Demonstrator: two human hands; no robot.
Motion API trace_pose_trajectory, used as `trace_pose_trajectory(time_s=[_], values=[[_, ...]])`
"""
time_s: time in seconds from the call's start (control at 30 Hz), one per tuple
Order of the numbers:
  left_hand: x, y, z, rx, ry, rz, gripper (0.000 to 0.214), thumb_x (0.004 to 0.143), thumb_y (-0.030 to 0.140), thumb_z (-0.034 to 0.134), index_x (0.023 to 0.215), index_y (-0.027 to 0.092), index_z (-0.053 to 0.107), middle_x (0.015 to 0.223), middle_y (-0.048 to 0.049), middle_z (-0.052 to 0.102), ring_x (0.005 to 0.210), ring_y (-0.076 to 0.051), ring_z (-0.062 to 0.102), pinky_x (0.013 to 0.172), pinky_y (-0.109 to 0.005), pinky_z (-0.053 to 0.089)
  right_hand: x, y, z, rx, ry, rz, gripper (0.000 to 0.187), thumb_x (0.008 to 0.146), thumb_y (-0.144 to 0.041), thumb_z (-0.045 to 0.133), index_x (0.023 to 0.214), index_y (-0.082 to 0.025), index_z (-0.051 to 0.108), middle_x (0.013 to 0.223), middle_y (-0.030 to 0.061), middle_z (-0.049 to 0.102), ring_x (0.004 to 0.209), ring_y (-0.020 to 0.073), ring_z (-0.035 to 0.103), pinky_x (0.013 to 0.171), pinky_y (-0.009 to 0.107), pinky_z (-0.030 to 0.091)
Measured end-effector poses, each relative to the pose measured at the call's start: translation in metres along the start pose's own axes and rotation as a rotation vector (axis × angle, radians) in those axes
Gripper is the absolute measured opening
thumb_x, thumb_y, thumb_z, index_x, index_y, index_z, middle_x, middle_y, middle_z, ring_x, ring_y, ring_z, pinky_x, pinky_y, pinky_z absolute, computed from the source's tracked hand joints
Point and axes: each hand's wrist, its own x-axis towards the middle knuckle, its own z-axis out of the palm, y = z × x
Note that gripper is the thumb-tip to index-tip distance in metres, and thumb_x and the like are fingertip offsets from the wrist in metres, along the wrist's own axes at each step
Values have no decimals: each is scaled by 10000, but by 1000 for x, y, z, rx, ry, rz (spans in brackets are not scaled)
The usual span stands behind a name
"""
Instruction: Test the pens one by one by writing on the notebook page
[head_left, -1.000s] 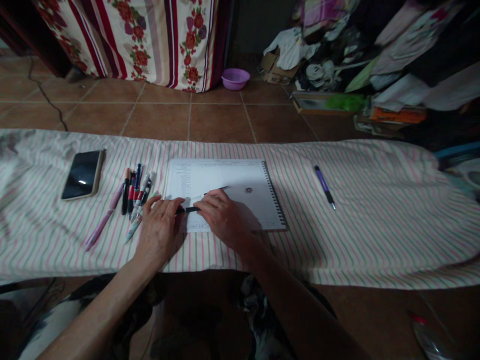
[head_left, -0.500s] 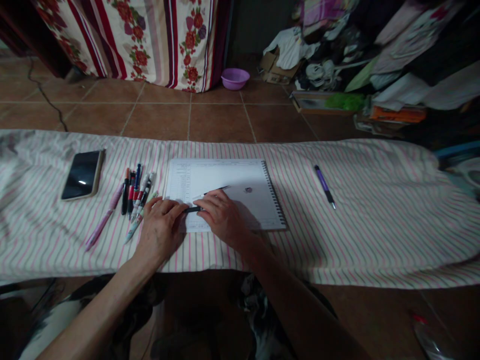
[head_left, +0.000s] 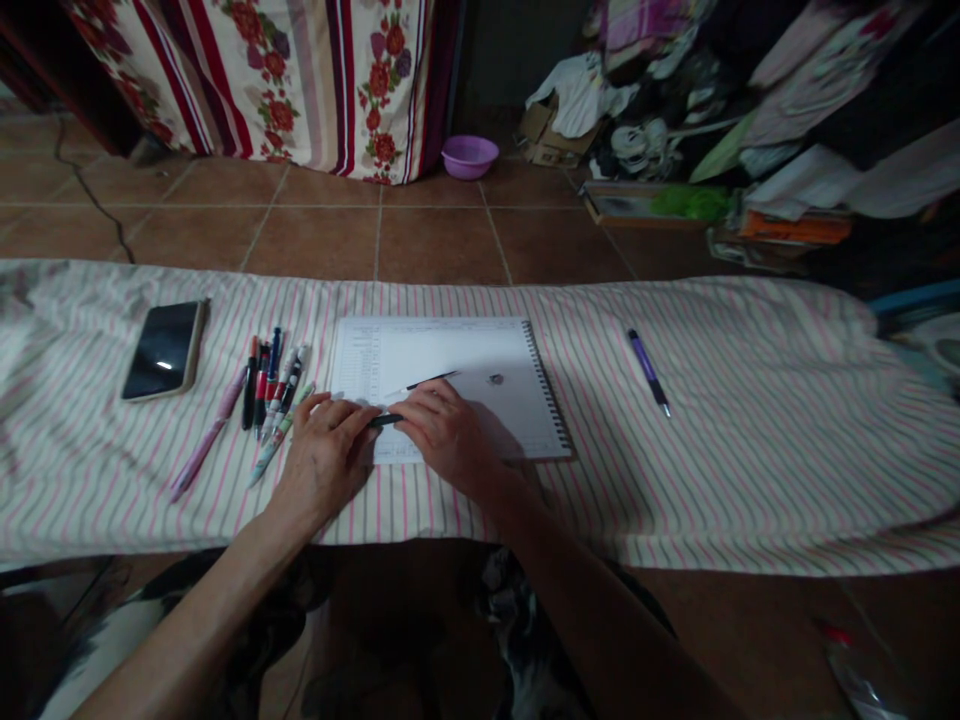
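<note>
My left hand [head_left: 330,438] and my right hand [head_left: 444,428] meet over the lower part of an open spiral notebook [head_left: 457,345]. Between their fingertips lies a short black pen part [head_left: 385,420], pinched at its left end by the left hand and at its right end by the right. Fingers cover both ends of it. Just above the right fingers, a thin dark pen-like stick [head_left: 433,380] rests slanted on the page. To its right on the paper is a small dark spot [head_left: 495,379], too small to make out.
Left of the notebook lie several pens [head_left: 271,385], a pink pen [head_left: 210,435] and a phone [head_left: 165,350]. A purple pen [head_left: 649,372] is on the right. All rest on a striped cloth [head_left: 757,430]. Beyond it, a purple basin [head_left: 470,158] stands on the tiled floor.
Almost nothing differs. Both hands keep hold of the black pen part, with only a slight shift of the left hand and fingers.
</note>
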Motion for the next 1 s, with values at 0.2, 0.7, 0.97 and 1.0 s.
trace_pose_trajectory(time_s=[0.2, 0.7, 0.97, 1.0], values=[[3, 2, 0, 1, 8, 15, 207, 845, 239, 475, 952, 185, 644, 825, -50, 673, 804, -201, 601, 910, -431, 368, -1, 3, 2, 12, 8, -9, 217, 825, -237, 581, 1027, -168, 619, 972, 54, 654, 971, 194, 488, 857, 320, 446], [10, 6, 1, -70, -61, -2, 230, 866, 238, 439, 967, 154, 628, 877, -69, 682, 857, -214, 601, 938, -444, 344, -3, 7, 0, 63, 60, 2, 138, 822, -244, 589, 925, -164, 633, 866, 48, 668, 908, 195, 520, 810, 316, 451], [12, 3, 0, -130, -77, -33, 192, 844, 226, 465, 934, 178, 628, 880, -56, 680, 880, -218, 591, 910, -423, 375, -6, 7, 0, 135, 75, 55, 157, 834, -237, 568, 976, -184, 609, 904, 47, 657, 944, 190, 522, 838, 320, 449], [12, 3, -1, -131, -75, -36, 192, 842, 224, 465, 932, 179, 627, 881, -57, 679, 882, -220, 589, 906, -422, 379, -6, 6, 0, 141, 81, 57, 153, 835, -234, 566, 974, -186, 607, 906, 46, 656, 943, 188, 522, 838, 319, 448]])
